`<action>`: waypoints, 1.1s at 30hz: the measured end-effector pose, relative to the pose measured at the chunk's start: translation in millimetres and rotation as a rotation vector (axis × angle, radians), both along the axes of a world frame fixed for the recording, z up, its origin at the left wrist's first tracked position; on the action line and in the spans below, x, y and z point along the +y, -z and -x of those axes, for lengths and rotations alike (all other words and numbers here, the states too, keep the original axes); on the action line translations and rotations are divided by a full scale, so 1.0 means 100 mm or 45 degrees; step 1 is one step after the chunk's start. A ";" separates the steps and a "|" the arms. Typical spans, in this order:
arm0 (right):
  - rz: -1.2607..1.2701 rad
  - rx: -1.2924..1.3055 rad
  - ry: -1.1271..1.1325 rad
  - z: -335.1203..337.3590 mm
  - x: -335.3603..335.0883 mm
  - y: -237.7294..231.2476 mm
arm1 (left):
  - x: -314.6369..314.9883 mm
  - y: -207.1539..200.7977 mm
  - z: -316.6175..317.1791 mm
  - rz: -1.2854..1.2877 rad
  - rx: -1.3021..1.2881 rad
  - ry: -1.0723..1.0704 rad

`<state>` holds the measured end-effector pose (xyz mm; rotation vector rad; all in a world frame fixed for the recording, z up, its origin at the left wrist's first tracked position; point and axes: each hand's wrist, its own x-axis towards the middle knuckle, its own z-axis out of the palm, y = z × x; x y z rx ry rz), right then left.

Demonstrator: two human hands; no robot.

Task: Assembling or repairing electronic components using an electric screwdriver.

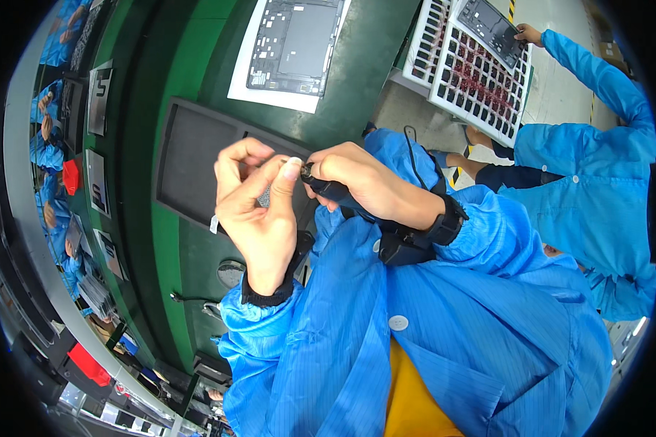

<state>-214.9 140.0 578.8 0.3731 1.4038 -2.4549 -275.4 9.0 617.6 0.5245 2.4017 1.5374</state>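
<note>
Both of my hands meet over a dark grey tray [173,164] on the green bench. With thumb and forefinger pressed together, my left hand [259,207] pinches something too small to make out. My right hand [375,186] closes around a black, rounded piece [329,189]; its kind is not clear. One end of that piece points at the left fingertips, almost touching them. Beyond the tray, a thin black tablet-like housing [299,47] lies on a white sheet [242,89].
At the far right, a co-worker's hand [528,34] holds a dark flat panel [492,33] over white compartmented trays [444,93] of small dark parts. A round dark container [231,273] and a cable [189,298] lie on the near left bench. Other workers sit at far left.
</note>
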 end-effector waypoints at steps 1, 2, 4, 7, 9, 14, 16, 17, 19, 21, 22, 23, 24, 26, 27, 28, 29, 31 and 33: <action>-0.048 0.029 0.017 0.02 0.00 0.00 | 0.03 -0.01 0.03 -0.028 0.060 -0.025; -0.096 0.058 0.034 0.03 0.01 0.01 | 0.07 -0.01 0.06 -0.056 0.120 -0.051; -0.125 0.125 0.061 0.05 0.03 0.03 | 0.13 -0.02 0.08 -0.086 0.140 -0.062; -0.058 0.057 0.057 0.06 0.08 -0.03 | 0.17 -0.07 0.09 -0.119 0.120 -0.069; -0.099 0.127 0.080 0.07 0.10 -0.04 | 0.17 -0.11 0.13 -0.048 0.113 -0.020; 0.006 0.046 -0.044 0.07 0.19 -0.13 | 0.17 -0.14 0.15 -0.083 0.068 0.010; 0.125 0.039 -0.039 0.05 0.22 -0.13 | 0.17 -0.14 0.16 -0.142 -0.065 0.093; 0.126 0.036 -0.042 0.04 0.23 -0.13 | 0.17 -0.14 0.15 -0.143 -0.068 0.090; 0.180 0.028 -0.027 0.01 0.25 -0.13 | 0.17 -0.17 0.13 -0.305 -0.215 0.139; 0.187 0.046 -0.007 0.00 0.27 -0.12 | 0.18 -0.11 0.07 -0.390 -0.322 0.178; 0.198 0.069 0.013 0.00 0.29 -0.12 | 0.17 -0.07 0.04 -0.472 -0.424 0.218; 0.227 0.044 0.020 -0.01 0.30 -0.12 | 0.15 -0.03 0.00 -0.513 -0.558 0.221; 0.228 0.042 0.015 -0.02 0.31 -0.11 | 0.16 -0.03 -0.04 -0.514 -0.559 0.215; 0.268 0.087 0.036 -0.04 0.32 -0.09 | 0.20 -0.04 -0.11 -0.796 -0.860 0.115; 0.268 0.085 0.033 -0.04 0.32 -0.12 | 0.22 -0.03 -0.13 -0.766 -0.833 0.097; 0.251 0.072 0.034 -0.04 0.32 -0.15 | 0.23 -0.02 -0.14 -0.768 -0.832 0.095; 0.235 0.060 0.034 -0.04 0.32 -0.17 | 0.23 -0.01 -0.15 -0.794 -0.853 0.075; 0.275 0.078 0.032 -0.05 0.31 -0.11 | 0.25 0.01 -0.17 -0.832 -0.872 0.051; 0.314 0.096 0.034 -0.05 0.32 -0.10 | 0.27 0.01 -0.17 -0.845 -0.898 0.047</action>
